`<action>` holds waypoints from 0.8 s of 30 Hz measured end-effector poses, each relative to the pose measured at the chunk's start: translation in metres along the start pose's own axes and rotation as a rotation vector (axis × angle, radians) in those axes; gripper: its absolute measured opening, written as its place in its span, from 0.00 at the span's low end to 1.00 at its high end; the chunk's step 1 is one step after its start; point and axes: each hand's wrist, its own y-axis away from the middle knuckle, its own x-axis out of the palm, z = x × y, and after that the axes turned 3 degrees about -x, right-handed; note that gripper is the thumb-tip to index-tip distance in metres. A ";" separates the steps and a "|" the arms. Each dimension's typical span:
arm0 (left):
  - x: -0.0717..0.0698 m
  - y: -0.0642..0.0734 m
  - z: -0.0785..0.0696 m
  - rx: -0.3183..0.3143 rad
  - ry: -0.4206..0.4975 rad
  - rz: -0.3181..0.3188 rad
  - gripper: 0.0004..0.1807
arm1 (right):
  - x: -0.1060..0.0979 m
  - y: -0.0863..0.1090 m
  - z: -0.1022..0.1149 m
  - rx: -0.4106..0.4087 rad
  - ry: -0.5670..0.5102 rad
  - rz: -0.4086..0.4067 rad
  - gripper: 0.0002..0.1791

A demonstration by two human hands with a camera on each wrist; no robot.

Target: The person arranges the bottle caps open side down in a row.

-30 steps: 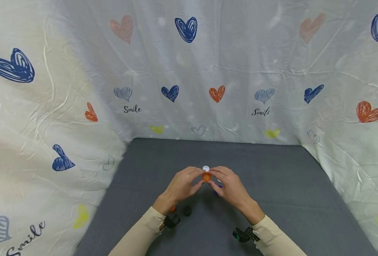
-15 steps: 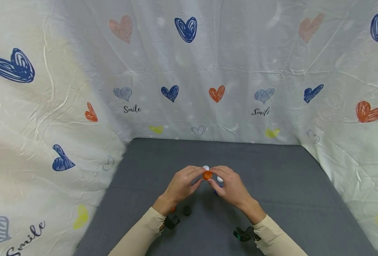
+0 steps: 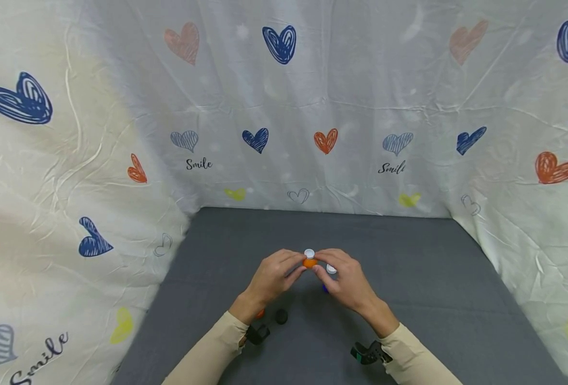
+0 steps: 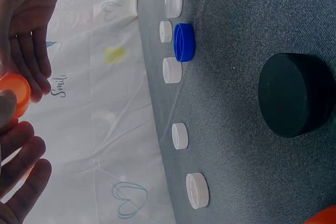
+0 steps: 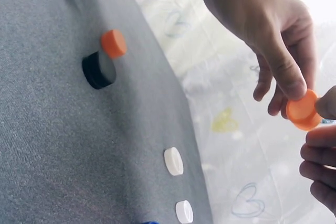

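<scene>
Both hands meet over the table around an orange bottle cap, raised off the surface. The left hand pinches its left side between thumb and fingers. From the other side the right hand holds it the same way. In the right wrist view the left thumb and the right thumb both press on the orange cap. The left wrist view shows the orange cap partly covered by a thumb. A white cap lies just beyond the fingers, another white cap by the right hand.
On the grey table a black cap and a second orange cap lie near the left wrist. A blue cap sits among several white caps. A heart-printed curtain encloses the table.
The orange cap has tilted in the fingers, so its round face, turned to the head camera before, now shows more from the side. Both hands have shifted only slightly.
</scene>
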 end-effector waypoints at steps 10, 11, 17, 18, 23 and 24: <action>0.005 0.004 0.002 -0.223 0.169 0.048 0.14 | -0.004 0.000 0.000 -0.049 0.046 -0.005 0.22; 0.005 0.004 0.002 -0.240 0.192 0.052 0.14 | -0.004 0.000 0.000 -0.054 0.051 -0.004 0.23; 0.004 0.004 0.003 -0.313 0.317 0.076 0.11 | -0.003 0.001 -0.001 -0.083 0.050 -0.002 0.25; 0.004 0.005 0.003 -0.327 0.335 0.082 0.11 | -0.002 0.001 -0.001 -0.088 0.048 -0.001 0.25; 0.003 0.006 0.003 -0.395 0.423 0.130 0.11 | 0.000 0.001 0.000 -0.113 0.044 0.014 0.25; 0.003 0.006 0.003 -0.408 0.439 0.144 0.12 | 0.000 0.001 0.000 -0.119 0.042 0.018 0.26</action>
